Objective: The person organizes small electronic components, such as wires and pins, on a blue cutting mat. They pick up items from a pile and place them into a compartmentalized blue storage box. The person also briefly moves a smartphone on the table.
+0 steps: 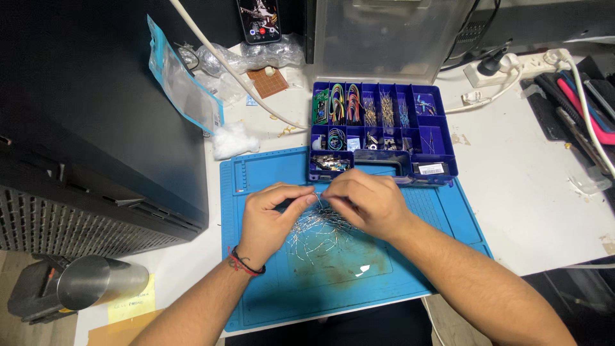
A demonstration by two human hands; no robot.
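Wire leads (318, 230), a loose heap of thin bare metal pieces, lie on the blue mat (269, 301) under and between your hands, just in front of the blue parts box (442, 150). Your left hand (266, 221) and right hand (365, 202) meet over the heap, fingertips pinched together on what looks like a single lead; both are closed to a fine pinch, the other fingers curled. The piece itself is too thin to see clearly, so I cannot tell how firmly either side grips it. It seems to run left to right between your fingertips, roughly level with the front edge of the bench (532, 211), while the heap below points every way, with no common axis. To do this well, I would keep the pinch light and near the ends, lift the piece clear of the tangle before pulling, and draw it along its own length so it does not snag or bend its neighbours
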